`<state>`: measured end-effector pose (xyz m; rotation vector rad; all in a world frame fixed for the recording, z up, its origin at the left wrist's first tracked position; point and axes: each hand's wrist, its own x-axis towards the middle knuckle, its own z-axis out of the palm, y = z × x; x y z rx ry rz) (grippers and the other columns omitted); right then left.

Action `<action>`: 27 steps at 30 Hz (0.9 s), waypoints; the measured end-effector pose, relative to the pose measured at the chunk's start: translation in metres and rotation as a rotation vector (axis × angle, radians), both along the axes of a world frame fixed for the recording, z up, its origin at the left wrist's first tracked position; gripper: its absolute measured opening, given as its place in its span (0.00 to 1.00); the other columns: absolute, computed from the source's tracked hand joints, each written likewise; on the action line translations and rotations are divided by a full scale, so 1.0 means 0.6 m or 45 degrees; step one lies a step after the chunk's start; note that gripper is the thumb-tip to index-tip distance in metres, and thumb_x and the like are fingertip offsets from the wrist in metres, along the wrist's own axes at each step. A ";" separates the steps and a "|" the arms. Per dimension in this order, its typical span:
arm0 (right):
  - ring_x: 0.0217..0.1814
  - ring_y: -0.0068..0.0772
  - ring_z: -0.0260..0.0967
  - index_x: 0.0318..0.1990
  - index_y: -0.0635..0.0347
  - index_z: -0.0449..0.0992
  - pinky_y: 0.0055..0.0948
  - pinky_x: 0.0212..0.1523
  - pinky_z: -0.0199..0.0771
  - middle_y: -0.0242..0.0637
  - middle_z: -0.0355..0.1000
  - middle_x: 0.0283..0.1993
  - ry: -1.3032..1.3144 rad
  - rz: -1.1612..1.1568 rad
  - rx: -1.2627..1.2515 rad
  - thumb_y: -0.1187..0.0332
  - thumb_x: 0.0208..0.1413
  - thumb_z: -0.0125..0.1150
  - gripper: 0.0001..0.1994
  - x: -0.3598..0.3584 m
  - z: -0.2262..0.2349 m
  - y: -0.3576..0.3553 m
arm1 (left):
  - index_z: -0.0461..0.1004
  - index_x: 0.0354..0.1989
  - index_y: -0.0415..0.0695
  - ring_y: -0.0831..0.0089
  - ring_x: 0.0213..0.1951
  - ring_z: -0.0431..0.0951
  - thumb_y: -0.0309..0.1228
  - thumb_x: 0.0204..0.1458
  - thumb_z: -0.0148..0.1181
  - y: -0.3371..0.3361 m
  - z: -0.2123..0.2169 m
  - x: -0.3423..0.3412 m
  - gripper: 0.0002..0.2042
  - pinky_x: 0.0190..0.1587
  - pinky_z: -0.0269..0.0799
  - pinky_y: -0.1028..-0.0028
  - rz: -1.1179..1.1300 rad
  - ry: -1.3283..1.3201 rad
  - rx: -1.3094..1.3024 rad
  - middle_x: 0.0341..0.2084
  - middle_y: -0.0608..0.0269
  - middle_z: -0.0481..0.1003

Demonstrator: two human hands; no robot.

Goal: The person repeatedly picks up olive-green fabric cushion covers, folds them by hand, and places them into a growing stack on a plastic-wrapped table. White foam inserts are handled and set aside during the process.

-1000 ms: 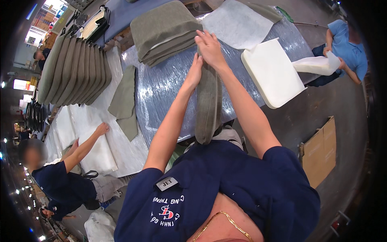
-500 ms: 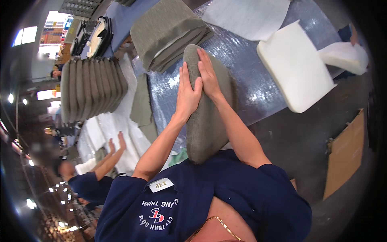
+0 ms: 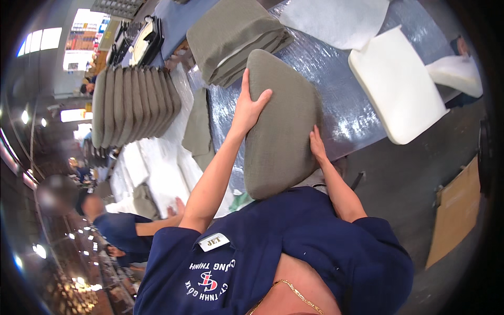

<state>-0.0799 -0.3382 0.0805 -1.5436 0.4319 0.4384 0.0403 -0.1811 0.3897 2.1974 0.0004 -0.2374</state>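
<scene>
A grey-brown fabric-covered cushion [image 3: 282, 131] is propped up in front of my chest, its broad face turned toward me. My left hand [image 3: 249, 107] grips its left edge near the top, thumb over the face and fingers along the side. Against the lower right edge presses my right hand [image 3: 317, 144], its fingers lying along the side and partly hidden. Just beyond the cushion lies a pile of folded grey-brown fabric [image 3: 231, 39] on the plastic-covered blue table [image 3: 341, 123].
Several matching cushions [image 3: 134, 105] stand in a row at the left. A white foam pad [image 3: 396, 86] overhangs the table's right edge, near a white sheet [image 3: 336, 21]. A cardboard piece [image 3: 455, 212] is at the far right. A co-worker's arm [image 3: 155, 226] reaches in at lower left.
The cushion has turned from edge-on to face me. My right hand has moved from its upper edge down to the right side. The co-worker's hands have lowered.
</scene>
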 end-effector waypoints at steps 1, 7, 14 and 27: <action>0.86 0.45 0.33 0.78 0.62 0.51 0.40 0.82 0.35 0.51 0.42 0.83 0.084 0.043 -0.001 0.49 0.74 0.40 0.34 0.002 -0.009 -0.030 | 0.40 0.80 0.44 0.52 0.69 0.66 0.46 0.60 0.64 -0.010 -0.005 0.004 0.47 0.70 0.61 0.61 0.006 0.028 -0.150 0.70 0.39 0.62; 0.86 0.47 0.33 0.78 0.61 0.52 0.40 0.81 0.34 0.53 0.43 0.82 -0.762 0.011 0.108 0.48 0.72 0.46 0.35 0.104 0.416 -0.013 | 0.40 0.80 0.49 0.62 0.77 0.49 0.55 0.73 0.31 0.018 -0.036 -0.116 0.34 0.76 0.52 0.64 0.062 0.290 -1.088 0.79 0.58 0.44; 0.83 0.60 0.40 0.77 0.54 0.57 0.56 0.79 0.35 0.59 0.48 0.80 -1.158 0.049 -0.556 0.48 0.70 0.50 0.33 0.093 0.495 0.075 | 0.43 0.79 0.39 0.64 0.78 0.46 0.49 0.75 0.32 -0.013 -0.087 -0.262 0.32 0.78 0.41 0.66 0.075 0.218 -1.043 0.78 0.55 0.46; 0.84 0.53 0.39 0.76 0.55 0.59 0.46 0.81 0.38 0.50 0.47 0.82 -0.911 -0.144 0.005 0.54 0.74 0.41 0.28 -0.035 0.257 0.139 | 0.45 0.77 0.35 0.43 0.64 0.72 0.47 0.69 0.52 0.062 -0.034 -0.280 0.38 0.67 0.65 0.61 0.282 -0.134 0.062 0.60 0.30 0.71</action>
